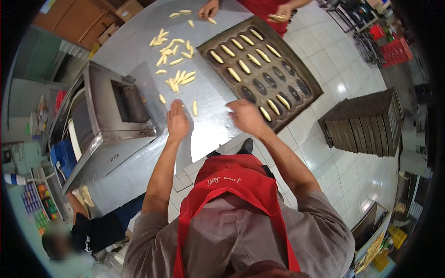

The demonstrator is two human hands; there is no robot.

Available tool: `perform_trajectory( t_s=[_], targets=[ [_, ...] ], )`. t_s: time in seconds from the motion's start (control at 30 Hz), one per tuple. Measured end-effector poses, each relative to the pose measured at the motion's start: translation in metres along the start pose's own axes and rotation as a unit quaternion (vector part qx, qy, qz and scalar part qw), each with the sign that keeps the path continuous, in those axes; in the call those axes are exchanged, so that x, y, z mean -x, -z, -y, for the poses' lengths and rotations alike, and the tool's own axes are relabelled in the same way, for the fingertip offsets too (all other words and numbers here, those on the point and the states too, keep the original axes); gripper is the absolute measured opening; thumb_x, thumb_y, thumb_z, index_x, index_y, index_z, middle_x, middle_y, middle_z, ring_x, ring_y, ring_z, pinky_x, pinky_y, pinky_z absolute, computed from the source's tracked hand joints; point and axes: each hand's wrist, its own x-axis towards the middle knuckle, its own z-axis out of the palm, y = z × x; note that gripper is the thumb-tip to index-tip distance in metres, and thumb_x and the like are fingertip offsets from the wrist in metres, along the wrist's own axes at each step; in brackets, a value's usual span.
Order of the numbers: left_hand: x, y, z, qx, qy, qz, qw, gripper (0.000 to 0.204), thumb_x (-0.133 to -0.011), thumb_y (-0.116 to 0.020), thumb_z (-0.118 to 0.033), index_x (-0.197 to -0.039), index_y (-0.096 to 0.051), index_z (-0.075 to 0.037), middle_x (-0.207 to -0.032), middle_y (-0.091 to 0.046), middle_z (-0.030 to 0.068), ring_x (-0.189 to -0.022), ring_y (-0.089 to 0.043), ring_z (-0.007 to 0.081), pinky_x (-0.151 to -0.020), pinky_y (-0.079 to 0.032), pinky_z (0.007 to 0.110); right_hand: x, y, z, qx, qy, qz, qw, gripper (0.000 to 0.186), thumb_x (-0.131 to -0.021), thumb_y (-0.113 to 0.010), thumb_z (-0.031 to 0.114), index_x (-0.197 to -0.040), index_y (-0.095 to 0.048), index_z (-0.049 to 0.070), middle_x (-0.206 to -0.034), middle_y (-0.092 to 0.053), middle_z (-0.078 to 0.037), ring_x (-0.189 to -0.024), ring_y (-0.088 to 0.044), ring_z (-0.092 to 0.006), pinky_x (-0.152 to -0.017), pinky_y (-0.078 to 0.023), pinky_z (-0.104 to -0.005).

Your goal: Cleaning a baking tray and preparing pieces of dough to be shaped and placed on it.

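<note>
My left hand (177,121) lies over the metal table (153,99) with its fingers stretched out, open and holding nothing visible. Just beyond its fingertips is one pale dough stick (162,98); another dough stick (195,108) lies between my two hands. My right hand (245,117) is at the near left edge of a dark baking tray (296,60), its fingers pointing left and too blurred to read. Oval hollows cover the tray, many with a dough stick in them, several bare. Further off, loose dough sticks (178,78) lie scattered in clusters.
Across the table a co-worker in a red apron (266,10) touches one dough stick and holds another. A metal machine (116,102) stands at the left. Stacked dark trays (366,123) rest on the tiled floor at the right. Another person (99,231) is at the lower left.
</note>
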Motion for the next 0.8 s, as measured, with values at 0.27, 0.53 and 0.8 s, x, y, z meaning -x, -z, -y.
perform_trajectory(
  t_s=[0.27, 0.53, 0.8],
  targets=[
    [0.015, 0.035, -0.006, 0.165, -0.004, -0.061, 0.984, 0.020, -0.088, -0.067, 0.003, -0.107, -0.063, 0.000, -0.105, -0.068, 0.0203, -0.100, -0.062, 0.0418, -0.089, -0.051, 0.051, -0.075, -0.079, 0.012, 0.184, 0.214, 0.054, 0.958, 0.031, -0.086, -0.071, 0.011, -0.117, -0.074, 0.010, -0.123, -0.072, -0.012, -0.134, -0.055, -0.0322, -0.118, -0.038, -0.0521],
    [0.115, 0.032, -0.023, 0.114, -0.046, 0.046, 0.991, 0.075, -0.095, -0.065, -0.022, -0.159, -0.038, 0.006, -0.165, -0.033, 0.0313, -0.155, -0.030, 0.0473, -0.125, -0.024, 0.059, 0.021, -0.078, 0.017, 0.241, 0.050, 0.029, 0.969, 0.075, -0.095, -0.066, 0.044, -0.151, -0.047, -0.002, -0.162, -0.038, -0.028, -0.151, -0.033, -0.0476, -0.124, -0.023, -0.0649],
    [-0.042, 0.008, -0.026, 0.112, -0.079, -0.031, 0.990, 0.078, -0.106, -0.054, -0.042, -0.164, -0.030, 0.004, -0.171, -0.025, 0.0286, -0.160, -0.021, 0.0436, -0.130, -0.012, 0.055, -0.099, -0.098, 0.001, 0.233, 0.032, -0.111, 0.966, 0.085, -0.103, -0.050, 0.060, -0.162, -0.035, 0.000, -0.167, -0.031, -0.031, -0.156, -0.025, -0.0515, -0.122, -0.022, -0.0696]
  ],
)
